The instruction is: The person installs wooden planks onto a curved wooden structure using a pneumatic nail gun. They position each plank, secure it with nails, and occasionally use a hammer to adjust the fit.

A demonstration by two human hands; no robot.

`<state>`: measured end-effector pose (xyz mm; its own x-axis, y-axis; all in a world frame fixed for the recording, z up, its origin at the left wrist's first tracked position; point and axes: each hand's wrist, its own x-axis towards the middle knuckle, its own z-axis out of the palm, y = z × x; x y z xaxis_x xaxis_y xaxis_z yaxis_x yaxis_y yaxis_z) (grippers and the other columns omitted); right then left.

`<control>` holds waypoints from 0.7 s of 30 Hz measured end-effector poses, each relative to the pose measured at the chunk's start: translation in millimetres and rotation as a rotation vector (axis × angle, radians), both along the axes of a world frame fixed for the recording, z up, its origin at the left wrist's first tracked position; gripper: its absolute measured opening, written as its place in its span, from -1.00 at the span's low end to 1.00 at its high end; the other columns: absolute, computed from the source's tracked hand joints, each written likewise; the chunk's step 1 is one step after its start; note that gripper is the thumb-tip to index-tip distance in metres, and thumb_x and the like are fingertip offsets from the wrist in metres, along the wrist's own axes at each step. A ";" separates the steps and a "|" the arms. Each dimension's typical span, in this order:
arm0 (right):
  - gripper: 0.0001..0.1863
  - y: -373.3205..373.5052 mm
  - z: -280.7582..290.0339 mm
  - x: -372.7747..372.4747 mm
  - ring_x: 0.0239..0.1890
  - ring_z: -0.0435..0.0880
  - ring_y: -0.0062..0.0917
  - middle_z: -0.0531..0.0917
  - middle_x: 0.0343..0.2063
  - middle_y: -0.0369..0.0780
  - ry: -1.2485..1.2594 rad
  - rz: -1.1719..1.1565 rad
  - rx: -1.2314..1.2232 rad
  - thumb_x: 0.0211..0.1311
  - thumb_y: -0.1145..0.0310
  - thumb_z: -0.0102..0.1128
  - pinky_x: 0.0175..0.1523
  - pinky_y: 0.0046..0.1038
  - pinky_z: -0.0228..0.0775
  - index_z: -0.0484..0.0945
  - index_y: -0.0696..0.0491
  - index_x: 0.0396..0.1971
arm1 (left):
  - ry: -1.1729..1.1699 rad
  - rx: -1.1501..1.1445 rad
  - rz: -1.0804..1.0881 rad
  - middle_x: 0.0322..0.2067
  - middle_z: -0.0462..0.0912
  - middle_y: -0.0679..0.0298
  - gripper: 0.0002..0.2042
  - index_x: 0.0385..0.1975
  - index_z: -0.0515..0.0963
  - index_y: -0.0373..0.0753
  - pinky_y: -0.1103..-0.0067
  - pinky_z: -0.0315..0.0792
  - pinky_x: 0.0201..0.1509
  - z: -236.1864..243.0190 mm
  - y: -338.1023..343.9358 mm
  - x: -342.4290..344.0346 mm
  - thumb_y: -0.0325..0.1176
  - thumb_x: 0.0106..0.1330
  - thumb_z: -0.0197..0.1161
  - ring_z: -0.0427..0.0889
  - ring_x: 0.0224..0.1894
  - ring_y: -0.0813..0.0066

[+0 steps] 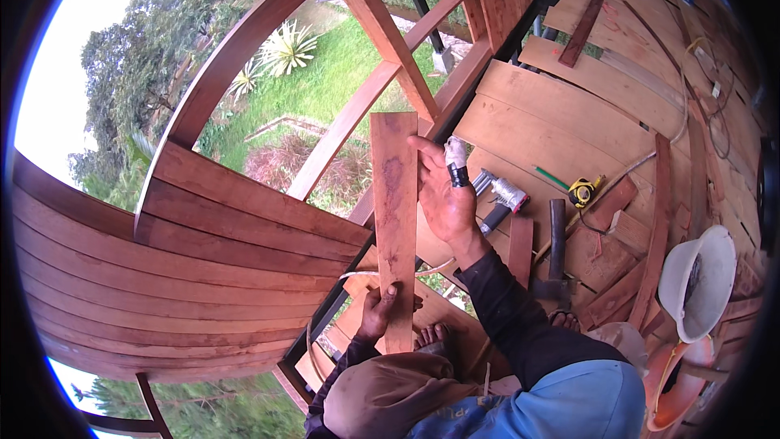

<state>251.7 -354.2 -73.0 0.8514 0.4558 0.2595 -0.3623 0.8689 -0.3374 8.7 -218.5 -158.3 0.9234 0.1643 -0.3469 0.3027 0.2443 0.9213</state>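
Observation:
A reddish-brown wooden board (395, 195) stands nearly upright in front of me, its face dark-stained in patches. My left hand (376, 314) grips it near the lower end, thumb on the face; the other fingers are mostly behind it. At the upper right edge, my right hand (447, 199) is open, palm showing and fingers stretched, touching or almost touching the board. One of its fingers is wrapped in white with black tape. Just right of that hand lies a nail gun (505, 197) on the plywood floor. A hammer (557, 248) rests closer to my feet.
Beyond the nail gun are a green pencil (551, 177) and a yellow-black tape measure (583, 192). A white bucket (697, 289) and an orange bucket (674, 394) stand at right. Curved plank cladding (179, 301) and an open timber frame (390, 65) border the left, above grass. Hoses and offcuts are strewn about.

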 end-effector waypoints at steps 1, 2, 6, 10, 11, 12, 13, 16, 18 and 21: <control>-0.27 0.0 -1.6 -0.2 0.34 0.34 -0.38 0.35 0.33 -0.13 0.008 -0.007 -0.010 0.50 -0.18 -0.18 0.47 -0.30 0.12 0.30 0.16 0.34 | 0.009 -0.020 0.004 -0.19 0.70 -0.12 -0.41 0.12 0.39 -0.54 0.32 0.62 0.00 -0.1 -0.3 -0.2 0.03 0.52 0.07 0.75 -0.16 0.09; -0.26 0.4 -2.8 -0.4 0.34 0.34 -0.38 0.37 0.31 -0.14 0.001 -0.003 -0.008 0.49 -0.20 -0.16 0.47 -0.30 0.11 0.31 0.16 0.32 | 0.015 -0.041 0.010 -0.19 0.70 -0.12 -0.40 0.11 0.39 -0.54 0.32 0.63 -0.01 0.0 -1.6 0.3 0.03 0.51 0.07 0.75 -0.16 0.09; -0.27 3.5 -6.5 -4.1 0.31 0.37 -0.38 0.42 0.22 -0.15 0.017 0.051 0.026 0.46 -0.24 -0.10 0.45 -0.31 0.13 0.37 0.16 0.24 | 0.042 -0.121 0.038 -0.20 0.69 -0.13 -0.39 0.06 0.41 -0.56 0.29 0.64 -0.03 6.9 -8.2 7.0 0.05 0.49 0.11 0.75 -0.19 0.08; -0.39 7.8 -15.2 -9.2 0.31 0.40 -0.35 0.43 0.25 -0.14 0.047 0.110 0.059 0.49 -0.12 -0.11 0.42 -0.30 0.23 0.39 0.11 0.22 | 0.040 -0.172 0.056 -0.23 0.69 -0.12 -0.39 0.02 0.42 -0.56 0.27 0.64 -0.03 14.3 -12.0 14.9 0.05 0.47 0.14 0.75 -0.21 0.08; -0.39 9.1 -16.8 -9.9 0.31 0.40 -0.35 0.42 0.25 -0.14 0.048 0.109 0.057 0.49 -0.12 -0.10 0.42 -0.29 0.23 0.39 0.10 0.21 | 0.040 -0.172 0.062 -0.23 0.69 -0.12 -0.40 0.02 0.42 -0.55 0.27 0.64 -0.04 15.3 -12.4 15.0 0.05 0.47 0.14 0.75 -0.21 0.09; -0.39 10.2 -18.2 -10.9 0.31 0.40 -0.35 0.42 0.25 -0.14 0.049 0.108 0.054 0.48 -0.13 -0.09 0.42 -0.29 0.23 0.39 0.10 0.21 | 0.041 -0.172 0.069 -0.24 0.69 -0.11 -0.41 0.01 0.43 -0.55 0.27 0.64 -0.04 15.5 -12.6 14.3 0.05 0.47 0.14 0.75 -0.22 0.09; -0.39 11.2 -19.4 -12.1 0.31 0.40 -0.35 0.42 0.25 -0.14 0.050 0.108 0.050 0.48 -0.13 -0.09 0.42 -0.29 0.23 0.39 0.09 0.21 | 0.037 -0.177 0.068 -0.24 0.69 -0.11 -0.41 0.01 0.43 -0.54 0.27 0.64 -0.04 14.0 -12.3 12.9 0.04 0.48 0.14 0.75 -0.22 0.09; -0.39 17.5 -14.3 -18.3 0.28 0.43 -0.36 0.45 0.23 -0.16 0.040 0.074 0.059 0.47 -0.17 -0.09 0.38 -0.27 0.26 0.41 0.06 0.18 | -0.007 -0.161 0.076 -0.24 0.70 -0.10 -0.43 0.03 0.43 -0.53 0.28 0.64 -0.05 13.6 -7.3 16.0 0.02 0.49 0.13 0.75 -0.23 0.09; -0.39 19.2 -23.4 -23.1 0.25 0.45 -0.38 0.48 0.21 -0.18 0.021 0.067 -0.020 0.46 -0.20 -0.10 0.34 -0.27 0.28 0.43 0.03 0.16 | -0.046 -0.123 0.095 -0.25 0.70 -0.10 -0.44 0.05 0.43 -0.52 0.28 0.64 -0.05 12.1 -6.5 16.5 0.01 0.49 0.13 0.75 -0.23 0.09; -0.27 26.7 -21.8 -30.1 0.22 0.48 -0.36 0.51 0.21 -0.22 -0.011 0.090 -0.165 0.34 -0.37 -0.08 0.32 -0.24 0.26 0.45 -0.02 0.15 | -0.108 -0.117 0.141 -0.24 0.70 -0.10 -0.46 0.08 0.43 -0.49 0.29 0.64 -0.03 16.6 2.4 22.7 -0.01 0.50 0.12 0.75 -0.24 0.09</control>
